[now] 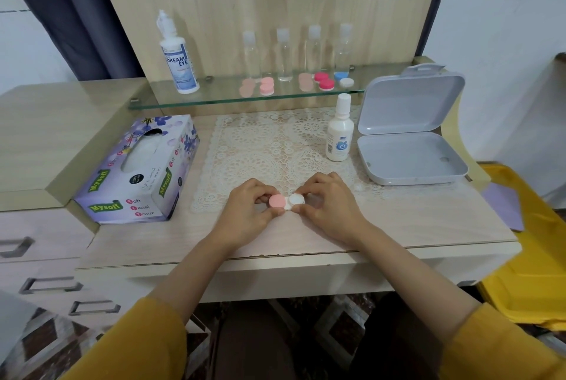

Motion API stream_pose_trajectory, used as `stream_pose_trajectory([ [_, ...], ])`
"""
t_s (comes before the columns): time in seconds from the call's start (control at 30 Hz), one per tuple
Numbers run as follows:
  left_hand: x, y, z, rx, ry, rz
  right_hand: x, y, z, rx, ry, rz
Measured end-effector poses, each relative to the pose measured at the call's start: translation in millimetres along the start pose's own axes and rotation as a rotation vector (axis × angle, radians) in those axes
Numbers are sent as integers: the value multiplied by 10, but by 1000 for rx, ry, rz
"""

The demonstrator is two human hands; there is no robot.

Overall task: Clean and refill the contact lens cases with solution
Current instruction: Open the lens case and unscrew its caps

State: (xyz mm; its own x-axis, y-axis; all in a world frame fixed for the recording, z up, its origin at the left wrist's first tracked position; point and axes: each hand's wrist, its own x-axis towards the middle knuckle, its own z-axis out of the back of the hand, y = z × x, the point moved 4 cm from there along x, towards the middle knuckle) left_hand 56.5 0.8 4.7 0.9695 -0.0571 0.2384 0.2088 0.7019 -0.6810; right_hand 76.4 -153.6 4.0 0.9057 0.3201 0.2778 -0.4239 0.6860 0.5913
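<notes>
Both hands close on one lens case (286, 202), held low over the near edge of the lace mat (260, 147) at the front of the desk. The left hand (245, 211) curls its fingers round the end with the pink cap (277, 201), likely to steady the body, while the right hand (330, 208) pinches the white cap (297, 199) between thumb and fingertips, a hold that suits twisting it; whether it is being loosened or tightened cannot be told. A small solution bottle (339, 131) stands capped at the mat's right edge, near the right hand, probably for the refill. Beside it an open grey box (410, 147) lies empty. The tissue box (137, 171) sits to the left, handy for wiping. More cases (324, 81) wait on the glass shelf (214, 96) behind, with a large solution bottle (179, 58) and clear bottles.
</notes>
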Motion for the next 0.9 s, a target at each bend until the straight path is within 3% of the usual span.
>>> stream_pose_trajectory([
  [0.4, -63, 34, 27, -53, 16, -14, -114, -184, 288, -21, 167, -66],
  [0.7, -65, 69, 42, -89, -21, -63, 54, 58, 338, -100, 151, 52],
  [0.9, -61, 87, 34, -41, -28, -94, 138, 236, 177, -190, 272, 166],
])
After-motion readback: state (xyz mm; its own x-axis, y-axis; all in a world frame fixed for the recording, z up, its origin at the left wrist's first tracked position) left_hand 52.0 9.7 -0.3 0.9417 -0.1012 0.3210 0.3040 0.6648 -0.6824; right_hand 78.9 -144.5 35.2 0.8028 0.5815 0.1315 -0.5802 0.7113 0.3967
